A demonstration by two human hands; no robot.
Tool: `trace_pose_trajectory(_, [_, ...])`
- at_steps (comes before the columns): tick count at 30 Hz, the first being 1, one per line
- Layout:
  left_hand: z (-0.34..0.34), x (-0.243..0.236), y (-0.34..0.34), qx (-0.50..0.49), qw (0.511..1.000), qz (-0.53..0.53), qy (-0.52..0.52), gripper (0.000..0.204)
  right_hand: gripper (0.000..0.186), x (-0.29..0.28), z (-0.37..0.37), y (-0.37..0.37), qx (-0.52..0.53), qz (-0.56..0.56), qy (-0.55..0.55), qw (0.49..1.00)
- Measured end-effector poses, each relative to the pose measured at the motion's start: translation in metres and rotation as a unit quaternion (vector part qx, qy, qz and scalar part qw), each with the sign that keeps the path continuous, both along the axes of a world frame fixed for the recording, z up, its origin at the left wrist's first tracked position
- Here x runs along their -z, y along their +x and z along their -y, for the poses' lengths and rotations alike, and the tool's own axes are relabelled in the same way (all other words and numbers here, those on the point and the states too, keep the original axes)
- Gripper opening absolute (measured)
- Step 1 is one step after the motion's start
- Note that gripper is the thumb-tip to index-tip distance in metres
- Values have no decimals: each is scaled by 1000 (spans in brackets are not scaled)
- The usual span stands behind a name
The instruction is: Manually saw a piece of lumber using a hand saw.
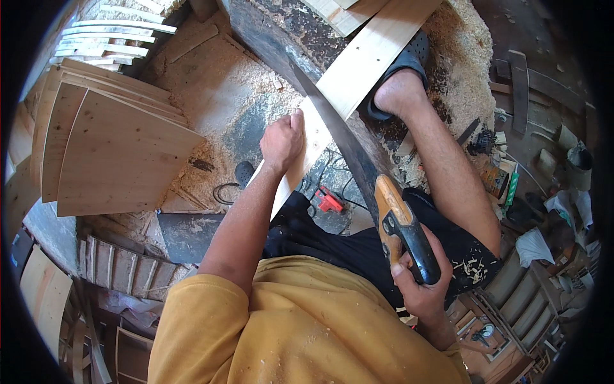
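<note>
A hand saw (345,141) lies with its blade across a long pale wooden board (364,61). My right hand (422,275) is wrapped round the saw's wood-and-black handle, low and right of the middle. The board slants from the upper right down toward my lap, resting on a dark wooden block (268,45). My left hand (283,142) is closed on the board's left edge, just left of the blade, thumb on top. My right foot, in a dark clog (409,61), is beside the board on the block. Whether the teeth are cutting into the wood cannot be told.
Several curved-edge wooden panels (121,153) stand stacked at the left, with thin curved strips (109,38) behind. Sawdust covers the floor. A red power tool (329,200) with a dark cord lies below the board. Scraps and tools clutter the right, near a green object (511,189).
</note>
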State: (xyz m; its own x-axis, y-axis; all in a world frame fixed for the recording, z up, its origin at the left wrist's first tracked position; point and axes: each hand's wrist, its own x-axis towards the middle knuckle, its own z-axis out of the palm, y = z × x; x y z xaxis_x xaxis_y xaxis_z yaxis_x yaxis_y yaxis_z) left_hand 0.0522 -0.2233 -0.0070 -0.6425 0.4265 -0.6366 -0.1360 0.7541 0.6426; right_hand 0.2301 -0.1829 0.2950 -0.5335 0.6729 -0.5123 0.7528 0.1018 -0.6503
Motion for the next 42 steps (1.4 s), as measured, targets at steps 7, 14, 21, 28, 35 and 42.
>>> trace_pose_trajectory(7, [1,-3,0,-16,1000,19,5,57,56,-9,6,20,-13,16,18,1000])
trace_pose_trajectory(14, [-2,-2,1,-18,1000,11,0,57,56,13,10,16,43,-15,-7,999])
trace_pose_trajectory(21, [-2,-4,-2,-2,1000,20,-4,58,56,-11,4,31,17,15,9,1000])
trace_pose_trajectory(28, [0,0,-2,3,1000,9,-5,56,57,-21,4,32,32,35,-7,999])
trace_pose_trajectory(35, [-1,5,0,6,1000,9,-9,57,57,-28,3,31,80,12,-37,996])
trace_pose_trajectory(42, [-4,2,2,5,1000,2,-13,58,56,-33,5,53,75,8,-19,997])
